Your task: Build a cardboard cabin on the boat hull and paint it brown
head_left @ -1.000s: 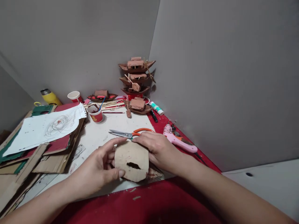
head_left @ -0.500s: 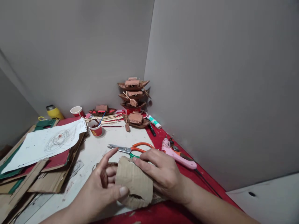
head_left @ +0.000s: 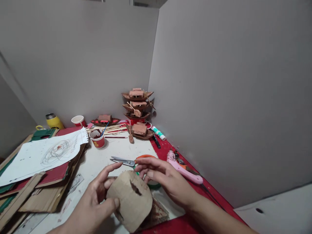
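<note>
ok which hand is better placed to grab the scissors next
The right hand, probably: it is close to the handle end of the scissors and does not seem to grip anything. The left hand is holding the cardboard piece, thumb on its face.

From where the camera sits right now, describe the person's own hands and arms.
The left hand and right hand are bare, without gloves. No rings show on the visible fingers. The visible forearms have no sleeves, watch or bracelet.

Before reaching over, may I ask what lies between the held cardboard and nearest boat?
The head view shows scissors and part of the right hand between the held cardboard and nearest boat.
</note>
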